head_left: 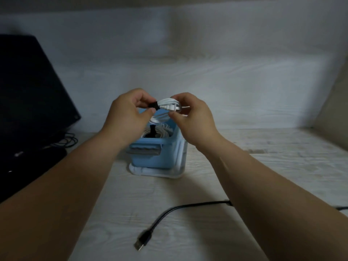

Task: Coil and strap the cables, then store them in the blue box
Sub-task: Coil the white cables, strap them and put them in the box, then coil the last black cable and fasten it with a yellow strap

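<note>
Both hands hold a coiled white cable (165,107) in the air just above the blue box (160,153). My left hand (130,113) pinches the black strap (153,105) wrapped round the coil's left side. My right hand (190,117) pinches the coil's right side near its white plug. Inside the blue box lies another white coil (160,131) bound with a black strap. A loose black USB cable (169,215) lies on the table in front, its plug toward me; its far end runs under my right forearm.
The blue box stands on a white lid or tray (156,171) on a pale wooden table. A dark laptop or monitor (28,91) with thin black wires (69,141) stands at the left. A white wall is behind.
</note>
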